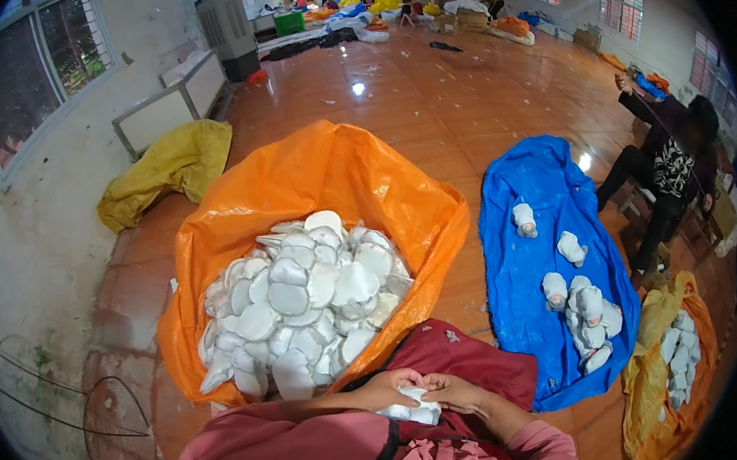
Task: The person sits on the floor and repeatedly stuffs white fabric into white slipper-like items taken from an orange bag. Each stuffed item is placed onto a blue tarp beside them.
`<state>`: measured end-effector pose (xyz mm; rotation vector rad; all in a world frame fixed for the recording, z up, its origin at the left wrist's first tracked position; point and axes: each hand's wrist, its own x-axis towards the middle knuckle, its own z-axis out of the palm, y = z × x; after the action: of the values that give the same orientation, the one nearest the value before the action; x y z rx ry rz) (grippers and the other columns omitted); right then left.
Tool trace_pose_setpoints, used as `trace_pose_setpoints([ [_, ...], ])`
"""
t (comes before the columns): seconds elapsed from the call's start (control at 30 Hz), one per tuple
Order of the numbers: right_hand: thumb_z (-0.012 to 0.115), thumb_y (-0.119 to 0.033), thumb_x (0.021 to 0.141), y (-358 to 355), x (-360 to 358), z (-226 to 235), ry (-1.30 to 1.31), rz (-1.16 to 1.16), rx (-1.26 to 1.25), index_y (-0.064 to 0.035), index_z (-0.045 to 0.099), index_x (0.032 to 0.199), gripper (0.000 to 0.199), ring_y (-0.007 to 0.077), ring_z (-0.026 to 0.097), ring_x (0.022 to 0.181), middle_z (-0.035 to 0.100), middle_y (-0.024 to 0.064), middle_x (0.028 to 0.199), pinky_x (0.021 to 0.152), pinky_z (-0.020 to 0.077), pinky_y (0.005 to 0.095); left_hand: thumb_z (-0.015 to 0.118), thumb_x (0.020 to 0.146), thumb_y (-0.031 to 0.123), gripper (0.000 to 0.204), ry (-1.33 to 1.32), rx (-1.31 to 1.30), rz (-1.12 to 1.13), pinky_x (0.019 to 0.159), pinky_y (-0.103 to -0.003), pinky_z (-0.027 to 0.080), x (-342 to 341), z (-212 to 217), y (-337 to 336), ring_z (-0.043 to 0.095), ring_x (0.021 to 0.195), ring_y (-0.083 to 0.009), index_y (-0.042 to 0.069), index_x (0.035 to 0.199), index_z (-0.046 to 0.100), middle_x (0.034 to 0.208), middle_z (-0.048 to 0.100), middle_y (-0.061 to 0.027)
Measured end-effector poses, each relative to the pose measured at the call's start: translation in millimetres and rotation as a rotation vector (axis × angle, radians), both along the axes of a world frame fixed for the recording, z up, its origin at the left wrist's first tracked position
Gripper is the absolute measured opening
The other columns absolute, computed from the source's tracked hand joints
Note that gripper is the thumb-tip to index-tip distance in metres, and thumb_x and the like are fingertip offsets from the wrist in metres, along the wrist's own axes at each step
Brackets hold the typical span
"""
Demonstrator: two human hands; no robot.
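Left hand (387,391) and right hand (457,394) grasping white pads (414,408), beside 1 orange plastic sack (259,177) (heaped with similar rounded pieces (315,291)).

The white pieces (410,411) are partly hidden by the left hand (388,389) and right hand (457,394).
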<state>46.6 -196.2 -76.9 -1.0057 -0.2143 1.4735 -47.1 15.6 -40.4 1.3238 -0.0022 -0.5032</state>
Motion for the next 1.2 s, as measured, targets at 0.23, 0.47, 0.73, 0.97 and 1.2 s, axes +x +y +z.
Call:
trace_pose_setpoints([
  [0.23, 0.067, 0.001, 0.088, 10, 1, -8, -0.399, -0.002, -0.006, -0.0058, 0.055, 0.107, 0.023, 0.0082, 0.057, 0.089, 0.06, -0.0001, 0.098, 0.077, 0.0474, 0.0233, 0.071, 0.078, -0.003, 0.039, -0.131, 0.151, 0.115, 0.085, -0.029, 0.049, -4, 6, -7, 0.061, 0.095, -0.0128, 0.003, 0.114, 0.059, 0.102, 0.063, -0.0042],
  [0.47, 0.066, 0.004, 0.087, 19, -13, 3, -0.63, -0.137, 0.055, -0.0056, 0.054, 0.102, 0.022, 0.0072, 0.053, 0.086, 0.057, -0.0013, 0.093, 0.074, 0.0459, 0.0238, 0.07, 0.082, 0.009, 0.035, -0.55, 0.629, 0.089, 0.077, -0.033, 0.05, -6, 19, -6, 0.065, 0.087, -0.0244, 0.012, 0.117, 0.067, 0.092, 0.065, -0.0083],
  [0.73, 0.069, -0.001, 0.084, 14, -34, 5, -1.051, -0.347, -0.011, -0.0044, 0.058, 0.093, 0.014, 0.0118, 0.053, 0.078, 0.055, 0.0034, 0.085, 0.068, 0.0455, 0.0258, 0.061, 0.089, 0.013, 0.035, -0.92, 0.911, -0.154, 0.07, -0.035, 0.05, -5, -1, 2, 0.063, 0.083, -0.0259, 0.013, 0.124, 0.064, 0.095, 0.063, -0.0076],
  [0.97, 0.069, -0.004, 0.085, 6, -46, 14, -1.234, -0.371, 0.092, -0.0045, 0.064, 0.095, 0.011, 0.0209, 0.061, 0.085, 0.061, 0.0092, 0.094, 0.072, 0.0491, 0.0301, 0.058, 0.087, 0.016, 0.055, -1.172, 0.852, -0.358, 0.084, -0.035, 0.05, -10, -22, 26, 0.061, 0.1, -0.0264, 0.013, 0.141, 0.047, 0.117, 0.061, -0.0074],
  [1.2, 0.065, -0.003, 0.087, -8, -45, 8, -1.171, -0.27, 0.211, -0.0016, 0.065, 0.097, 0.01, 0.0249, 0.063, 0.098, 0.063, 0.0119, 0.103, 0.086, 0.0499, 0.0333, 0.051, 0.089, 0.013, 0.057, -1.403, 0.825, -0.483, 0.101, -0.041, 0.041, -7, -7, 40, 0.056, 0.112, -0.0246, 0.018, 0.145, 0.044, 0.135, 0.051, -0.0077],
])
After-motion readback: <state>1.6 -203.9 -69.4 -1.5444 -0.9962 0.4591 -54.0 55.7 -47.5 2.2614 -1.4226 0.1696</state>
